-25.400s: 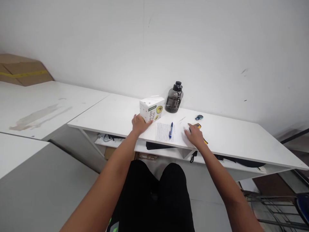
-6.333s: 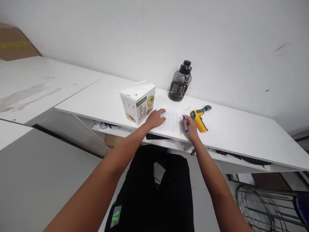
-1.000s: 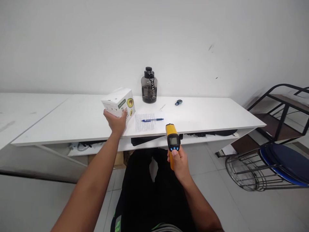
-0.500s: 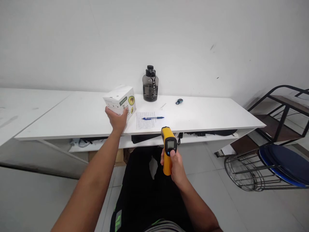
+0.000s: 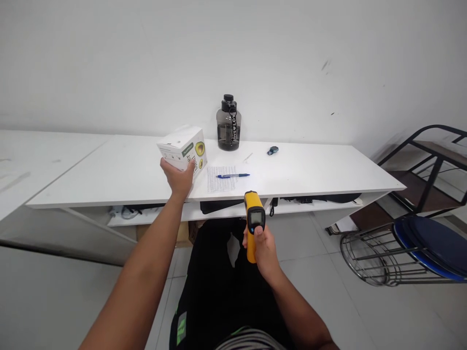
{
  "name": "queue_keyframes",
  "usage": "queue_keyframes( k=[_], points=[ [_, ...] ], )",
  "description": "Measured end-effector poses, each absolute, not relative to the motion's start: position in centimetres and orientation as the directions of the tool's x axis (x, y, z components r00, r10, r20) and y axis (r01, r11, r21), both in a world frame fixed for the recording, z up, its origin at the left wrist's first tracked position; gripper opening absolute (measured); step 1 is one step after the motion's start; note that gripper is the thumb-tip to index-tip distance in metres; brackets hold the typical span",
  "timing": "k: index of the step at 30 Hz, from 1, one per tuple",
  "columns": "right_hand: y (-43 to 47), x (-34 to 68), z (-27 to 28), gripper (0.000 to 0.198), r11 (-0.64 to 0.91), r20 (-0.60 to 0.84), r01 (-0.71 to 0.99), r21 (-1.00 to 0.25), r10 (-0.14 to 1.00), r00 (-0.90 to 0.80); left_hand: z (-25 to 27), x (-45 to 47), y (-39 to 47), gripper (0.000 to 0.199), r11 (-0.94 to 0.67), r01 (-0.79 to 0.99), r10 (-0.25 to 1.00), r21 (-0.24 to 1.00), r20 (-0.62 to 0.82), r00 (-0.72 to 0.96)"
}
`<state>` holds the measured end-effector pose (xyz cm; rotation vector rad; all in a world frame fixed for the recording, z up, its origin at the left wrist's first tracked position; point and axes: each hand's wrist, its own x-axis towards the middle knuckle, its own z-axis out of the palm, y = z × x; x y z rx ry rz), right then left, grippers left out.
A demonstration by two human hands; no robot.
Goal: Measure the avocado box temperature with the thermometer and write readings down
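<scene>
My left hand (image 5: pixel 178 179) grips the near end of a white cardboard box (image 5: pixel 175 150) with avocado pictures on its side; the box is tilted over the white desk. In my right hand (image 5: pixel 265 245) is a yellow and black infrared thermometer (image 5: pixel 253 206), held by its handle in front of the desk edge. My thumb rests just below its grey screen, by a blue button, and its nose points away from me. Right of the box, a blue pen (image 5: pixel 233 176) lies across a sheet of paper covered with writing (image 5: pixel 221 184).
A large dark water bottle (image 5: pixel 228 127) stands near the wall. A small dark object (image 5: pixel 272 150) lies to its right on the desk (image 5: pixel 317 170). Below runs a shelf (image 5: pixel 284 207) with black items. Blue stools (image 5: pixel 438 243) and a metal-framed rack (image 5: pixel 412 170) stand at right.
The view has shifted slightly, so the desk things sit a little higher and further right. Both hands keep their hold on the box and the thermometer.
</scene>
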<state>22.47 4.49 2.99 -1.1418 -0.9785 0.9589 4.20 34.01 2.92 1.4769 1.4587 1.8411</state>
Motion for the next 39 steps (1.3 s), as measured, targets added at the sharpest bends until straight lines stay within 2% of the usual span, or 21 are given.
queue_keyframes(
  k=[6, 14, 20, 25, 34, 39],
  points=[
    [4.6, 22.2, 2.9, 0.05, 0.165, 0.133, -0.087, -0.983, 0.948, 0.29, 2.7, 4.2, 34.3, 0.093, -0.408, 0.306, 0.767, 0.86, 0.504, -0.397],
    [4.4, 22.4, 3.4, 0.041, 0.196, 0.204, 0.056, -0.979, 0.932, 0.3, 2.3, 4.1, 34.7, 0.094, -0.411, 0.306, 0.759, 0.859, 0.508, -0.407],
    [4.6, 22.4, 2.5, 0.045, 0.18, 0.157, -0.039, -0.983, 0.932, 0.326, 2.4, 4.1, 34.6, 0.098, -0.411, 0.301, 0.766, 0.861, 0.505, -0.398],
    [4.4, 22.5, 2.0, 0.052, 0.228, 0.183, -0.165, -0.96, 0.951, 0.251, 2.5, 4.1, 34.4, 0.097, -0.415, 0.286, 0.777, 0.864, 0.5, -0.383],
    [3.6, 21.7, 2.1, 0.06, 0.245, 0.248, 0.045, -0.968, 0.931, 0.266, 2.6, 4.1, 34.5, 0.099, -0.416, 0.281, 0.784, 0.865, 0.498, -0.37],
    [3.9, 21.6, 1.6, 0.058, 0.21, 0.183, -0.08, -0.974, 0.947, 0.266, 2.7, 4.2, 34.4, 0.098, -0.411, 0.296, 0.774, 0.862, 0.502, -0.387]
  ],
)
